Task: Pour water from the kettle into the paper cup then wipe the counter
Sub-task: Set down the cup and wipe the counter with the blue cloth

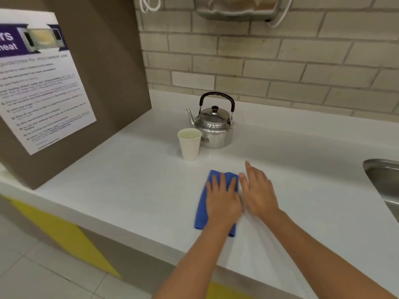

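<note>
A steel kettle (213, 124) with a black handle stands upright near the back of the white counter (133, 180). Just in front of it, to the left, is a white paper cup (189, 143) with liquid inside. Nearer the front edge lies a folded blue cloth (203, 203). My left hand (223, 201) presses flat on the cloth with fingers spread. My right hand (258, 190) lies flat and open on the bare counter, right beside the cloth's right edge, holding nothing.
A brown panel (103, 67) with a microwave guidelines poster (41, 83) closes off the left side. A steel sink (386, 186) is set in at the far right. A tiled wall (280, 61) runs behind, with a dispenser (237, 7) mounted above.
</note>
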Demonstrator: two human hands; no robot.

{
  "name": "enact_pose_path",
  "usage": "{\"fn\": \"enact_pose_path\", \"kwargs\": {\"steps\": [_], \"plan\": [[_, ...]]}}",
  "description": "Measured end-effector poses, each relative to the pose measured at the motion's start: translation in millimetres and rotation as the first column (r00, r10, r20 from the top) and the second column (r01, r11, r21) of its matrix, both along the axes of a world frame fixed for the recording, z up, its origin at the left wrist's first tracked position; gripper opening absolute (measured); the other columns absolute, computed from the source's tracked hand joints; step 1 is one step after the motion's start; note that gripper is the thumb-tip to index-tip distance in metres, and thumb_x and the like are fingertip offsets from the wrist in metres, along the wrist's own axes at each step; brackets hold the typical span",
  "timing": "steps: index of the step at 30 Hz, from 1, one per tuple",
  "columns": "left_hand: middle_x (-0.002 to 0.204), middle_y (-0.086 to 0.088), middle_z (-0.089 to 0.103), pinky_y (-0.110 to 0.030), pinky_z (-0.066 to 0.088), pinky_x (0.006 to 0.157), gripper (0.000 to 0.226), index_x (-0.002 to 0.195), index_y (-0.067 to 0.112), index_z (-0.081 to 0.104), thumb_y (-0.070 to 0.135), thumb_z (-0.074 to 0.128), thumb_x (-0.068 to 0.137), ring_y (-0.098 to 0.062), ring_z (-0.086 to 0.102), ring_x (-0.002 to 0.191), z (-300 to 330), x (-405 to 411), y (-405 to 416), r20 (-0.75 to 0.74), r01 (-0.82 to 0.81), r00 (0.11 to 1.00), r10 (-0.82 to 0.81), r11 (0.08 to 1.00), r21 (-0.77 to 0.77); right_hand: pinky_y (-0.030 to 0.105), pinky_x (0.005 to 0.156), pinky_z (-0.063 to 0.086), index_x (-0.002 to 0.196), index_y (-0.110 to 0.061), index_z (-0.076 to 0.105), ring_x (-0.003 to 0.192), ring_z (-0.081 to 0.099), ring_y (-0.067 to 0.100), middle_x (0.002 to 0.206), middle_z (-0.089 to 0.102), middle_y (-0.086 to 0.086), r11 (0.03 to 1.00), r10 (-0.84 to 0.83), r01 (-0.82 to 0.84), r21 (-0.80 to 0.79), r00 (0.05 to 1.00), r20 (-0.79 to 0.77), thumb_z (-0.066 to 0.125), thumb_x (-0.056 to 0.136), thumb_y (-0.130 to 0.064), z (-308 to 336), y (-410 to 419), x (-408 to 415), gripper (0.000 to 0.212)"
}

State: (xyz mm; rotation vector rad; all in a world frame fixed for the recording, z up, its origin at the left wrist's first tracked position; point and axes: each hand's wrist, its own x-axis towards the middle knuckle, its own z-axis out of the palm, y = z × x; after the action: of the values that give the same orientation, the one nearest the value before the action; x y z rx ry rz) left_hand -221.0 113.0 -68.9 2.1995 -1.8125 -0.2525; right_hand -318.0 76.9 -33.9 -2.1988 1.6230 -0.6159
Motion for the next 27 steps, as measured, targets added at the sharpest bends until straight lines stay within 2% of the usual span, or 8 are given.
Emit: {"fn": "enact_pose_path", "kwargs": {"steps": [4, 9, 13, 16, 19, 21, 24, 27], "plan": [[0.159, -0.003, 0.011, -0.040, 0.000, 0.119, 0.050, 0.145, 0.033, 0.023, 0.035, 0.026, 0.096, -0.024, 0.004, 0.147, -2, 22, 25, -0.065, 0.038, 0.997, -0.042, 0.998, -0.054, 0.046, 0.111, 0.023, 0.145, -0.018, 0.019, 0.134, 0.029, 0.027, 0.147, 0.036, 0.009, 0.998, -0.026, 0.030, 0.053, 0.997, -0.067, 0.023, 0.098, -0.038, -5, 2, -4, 0.051], [0.159, -0.006, 0.013, -0.041, 0.006, 0.118, 0.051, 0.145, 0.033, 0.022, 0.036, 0.028, 0.095, -0.026, 0.009, 0.146, -5, 145, 34, 0.041, -0.200, 0.978, 0.203, 0.978, -0.053, 0.047, 0.114, 0.017, 0.145, -0.021, 0.019, 0.137, 0.024, 0.024, 0.147, 0.035, 0.003, 0.998, 0.035, -0.030, 0.050, 0.995, -0.093, 0.021, 0.098, -0.039, -6, -1, 33, 0.051], [0.160, -0.009, 0.006, -0.044, 0.002, 0.119, 0.052, 0.148, 0.028, 0.012, 0.034, 0.022, 0.097, -0.030, 0.005, 0.146, 7, 222, -9, 0.075, -0.325, 0.944, 0.320, 0.944, 0.058, 0.047, 0.116, 0.012, 0.145, -0.025, 0.017, 0.140, 0.018, 0.024, 0.150, 0.031, 0.001, 0.999, 0.028, -0.026, 0.024, 0.995, -0.093, 0.019, 0.098, -0.040, -7, -12, 48, 0.050], [0.160, -0.010, 0.000, -0.046, -0.001, 0.119, 0.052, 0.148, 0.028, 0.004, 0.034, 0.016, 0.098, -0.033, 0.000, 0.146, 8, 216, -46, 0.095, -0.307, 0.950, 0.299, 0.948, 0.084, 0.047, 0.115, 0.012, 0.145, -0.025, 0.018, 0.140, 0.019, 0.024, 0.150, 0.031, 0.002, 0.999, -0.016, 0.020, 0.038, 0.996, -0.091, 0.020, 0.098, -0.039, -8, -23, 60, 0.050], [0.160, -0.008, 0.004, -0.045, 0.001, 0.119, 0.052, 0.148, 0.028, 0.008, 0.033, 0.018, 0.097, -0.031, 0.002, 0.146, 4, 192, -55, 0.090, -0.129, 0.988, 0.126, 0.991, 0.031, 0.046, 0.114, 0.014, 0.145, -0.024, 0.018, 0.138, 0.021, 0.023, 0.149, 0.032, 0.003, 0.997, -0.048, 0.053, 0.049, 0.994, -0.098, 0.020, 0.098, -0.039, -10, -35, 81, 0.050], [0.159, -0.007, 0.009, -0.044, 0.003, 0.119, 0.051, 0.147, 0.029, 0.013, 0.032, 0.021, 0.097, -0.028, 0.005, 0.146, -1, 206, -54, 0.079, -0.056, 0.995, 0.056, 0.998, 0.003, 0.046, 0.113, 0.014, 0.145, -0.023, 0.017, 0.138, 0.021, 0.023, 0.149, 0.031, 0.003, 0.996, -0.068, 0.074, 0.050, 0.992, -0.106, 0.020, 0.097, -0.038, -12, -45, 97, 0.050], [0.159, -0.009, 0.009, -0.043, 0.005, 0.119, 0.051, 0.147, 0.029, 0.015, 0.030, 0.023, 0.097, -0.028, 0.006, 0.146, -1, 269, -64, 0.078, -0.160, 0.984, 0.161, 0.987, -0.009, 0.046, 0.112, 0.017, 0.145, -0.020, 0.017, 0.137, 0.024, 0.024, 0.147, 0.034, 0.006, 0.990, -0.136, 0.139, 0.020, 0.986, -0.093, 0.021, 0.097, -0.038, -14, -59, 114, 0.051], [0.160, -0.009, 0.005, -0.044, 0.002, 0.120, 0.051, 0.148, 0.028, 0.011, 0.031, 0.020, 0.098, -0.029, 0.003, 0.146, 5, 325, -90, 0.077, -0.250, 0.966, 0.246, 0.967, 0.045, 0.047, 0.111, 0.020, 0.145, -0.017, 0.017, 0.136, 0.026, 0.026, 0.146, 0.035, 0.009, 0.968, -0.251, 0.251, -0.008, 0.965, -0.072, 0.023, 0.097, -0.037, -17, -71, 115, 0.052]]}}
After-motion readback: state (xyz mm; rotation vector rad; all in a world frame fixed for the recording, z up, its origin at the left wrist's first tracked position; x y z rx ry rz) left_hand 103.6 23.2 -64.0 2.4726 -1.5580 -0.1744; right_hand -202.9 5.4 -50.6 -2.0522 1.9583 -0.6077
